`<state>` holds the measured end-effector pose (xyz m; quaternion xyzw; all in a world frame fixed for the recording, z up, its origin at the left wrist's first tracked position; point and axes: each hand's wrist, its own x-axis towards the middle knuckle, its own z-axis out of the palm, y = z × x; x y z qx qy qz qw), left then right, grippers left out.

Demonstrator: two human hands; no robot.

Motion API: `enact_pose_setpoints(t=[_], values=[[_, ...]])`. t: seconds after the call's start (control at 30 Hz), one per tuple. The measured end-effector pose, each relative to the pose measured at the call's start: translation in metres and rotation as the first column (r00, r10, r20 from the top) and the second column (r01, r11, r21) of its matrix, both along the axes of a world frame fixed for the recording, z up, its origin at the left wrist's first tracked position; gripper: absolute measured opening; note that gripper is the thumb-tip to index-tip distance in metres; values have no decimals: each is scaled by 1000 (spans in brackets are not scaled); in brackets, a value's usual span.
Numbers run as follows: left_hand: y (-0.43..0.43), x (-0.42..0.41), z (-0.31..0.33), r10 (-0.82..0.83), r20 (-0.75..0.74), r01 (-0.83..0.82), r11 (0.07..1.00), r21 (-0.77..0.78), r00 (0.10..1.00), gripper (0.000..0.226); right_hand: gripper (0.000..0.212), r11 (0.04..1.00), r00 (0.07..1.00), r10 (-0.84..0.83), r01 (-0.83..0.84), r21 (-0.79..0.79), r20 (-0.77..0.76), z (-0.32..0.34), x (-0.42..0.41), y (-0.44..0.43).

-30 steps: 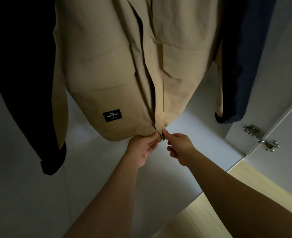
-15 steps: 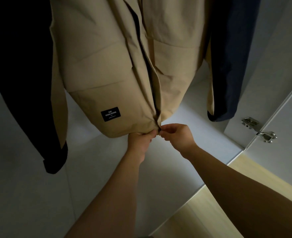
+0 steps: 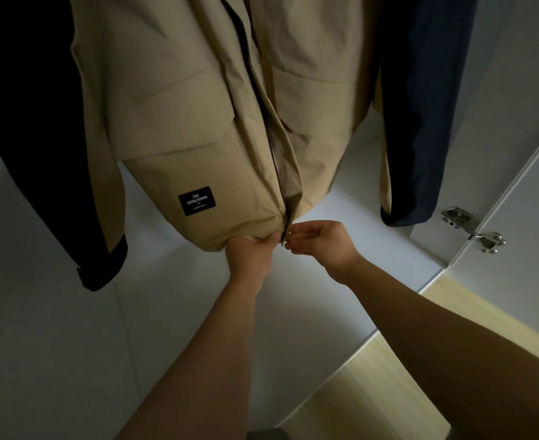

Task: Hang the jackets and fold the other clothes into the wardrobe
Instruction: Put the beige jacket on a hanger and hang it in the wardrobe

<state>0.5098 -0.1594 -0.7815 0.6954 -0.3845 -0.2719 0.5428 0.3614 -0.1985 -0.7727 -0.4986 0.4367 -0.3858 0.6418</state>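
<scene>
Left hand (image 3: 253, 252) grips the beige jacket (image 3: 198, 122) at its hem, right hand (image 3: 320, 242) pinches the zip end (image 3: 283, 240); a black jacket (image 3: 33, 122) and a navy jacket (image 3: 420, 106) flank it.

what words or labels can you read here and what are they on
"CHIC": top line of the black patch on the lower front of the beige jacket.
"CASUALFASHION": second line of the same patch.
The small bottom line of the patch is too small to read.
No other text shows in this view.
</scene>
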Motion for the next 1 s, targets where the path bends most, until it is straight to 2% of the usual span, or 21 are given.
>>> enact_pose_setpoints(t=[0.1,0.23,0.4,0.47,0.53,0.63,0.7,0.8,0.9,1.0], values=[[1,0,0,-15,-16,15,1000,-9,1000,21,20,1000,1000,-19,19,5,22,-1,0,0],[1,-2,0,-33,-108,36,999,27,994,24,16,999,998,-35,33,28,60,-6,-1,-1],[3,-1,5,-50,-179,61,997,55,983,7,19,999,998,-34,33,37,52,-10,2,-3],[4,-1,9,-75,-196,90,994,69,978,8,25,996,997,-54,51,70,51,-10,3,-3],[5,-1,12,-137,-246,155,986,55,960,6,41,987,997,-50,39,155,62,-12,4,-2],[8,-2,13,-179,-284,202,978,52,942,18,60,953,993,36,-67,297,109,-17,5,2],[9,0,13,-170,-313,196,979,53,934,22,58,930,979,82,-141,340,185,-19,5,3],[8,3,13,-168,-383,195,980,32,909,16,54,913,952,137,-229,339,273,-19,6,2],[6,2,13,-186,-401,207,978,10,897,17,51,908,942,134,-241,342,308,-17,5,-2],[3,0,11,-182,-347,203,979,24,920,17,44,905,939,88,-215,368,332,-19,4,-5]])
